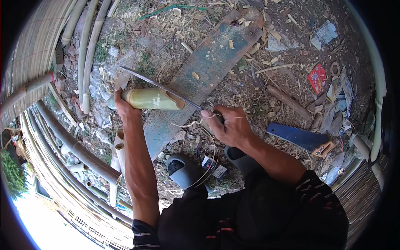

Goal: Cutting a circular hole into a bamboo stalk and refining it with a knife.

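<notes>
My left hand [123, 105] grips the far end of a short green-yellow bamboo section [152, 99], held level above the ground. In my right hand [228, 125] is the handle of a long knife [160, 86]. Its thin blade slants up to the left and lies across the near open end of the bamboo. A thin curled bamboo sliver [208, 160] hangs below my right hand. Under the bamboo lies a weathered green-painted plank [208, 62].
Wood chips and litter cover the dirt. A blue handsaw [301, 138] with a wooden grip lies at the right. Grey sandals [185, 170] sit near my body. Long bamboo poles [75, 146] and cut bamboo pieces [120, 154] lie at left, with a woven bamboo mat [33, 46] beyond.
</notes>
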Demonstrator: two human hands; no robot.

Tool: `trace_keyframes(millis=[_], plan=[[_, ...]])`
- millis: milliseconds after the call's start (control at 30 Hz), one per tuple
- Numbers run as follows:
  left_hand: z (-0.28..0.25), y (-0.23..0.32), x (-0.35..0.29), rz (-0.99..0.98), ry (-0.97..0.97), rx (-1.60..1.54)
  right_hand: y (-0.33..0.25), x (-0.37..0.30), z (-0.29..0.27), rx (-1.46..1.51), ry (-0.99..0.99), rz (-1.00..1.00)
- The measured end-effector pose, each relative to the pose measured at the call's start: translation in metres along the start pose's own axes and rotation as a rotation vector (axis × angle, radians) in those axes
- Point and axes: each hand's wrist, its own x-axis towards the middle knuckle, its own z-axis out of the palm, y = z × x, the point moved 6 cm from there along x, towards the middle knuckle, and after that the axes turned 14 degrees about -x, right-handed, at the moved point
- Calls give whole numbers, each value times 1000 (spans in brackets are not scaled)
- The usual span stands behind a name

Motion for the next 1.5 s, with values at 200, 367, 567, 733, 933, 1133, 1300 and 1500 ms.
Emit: trace_keyframes(millis=[200, 367, 567, 733, 933, 1133, 1300, 1500], plan=[[11, -7, -5, 15, 47, 37, 22, 8, 32, -191, -131, 141], [3, -6, -7, 1, 23, 41, 9, -3, 16, 258, 18, -26], [9, -1, -4, 77, 11, 16, 11, 12, 24, 127, -138, 24], [13, -6, -17, 56, 12, 8, -20, -5, -14, 340, 161, -79], [10, 0, -9, 113, 30, 20, 0, 8, 27, -32, -110, 28], [3, 2, -10, 51, 37, -27, -21, 9, 1, 358, 99, -82], [7, -4, -12, 81, 9, -42, 5, 19, 21, 22, -188, 88], [-2, 4, -10, 87, 67, -24, -3, 13, 20, 80, -94, 12]])
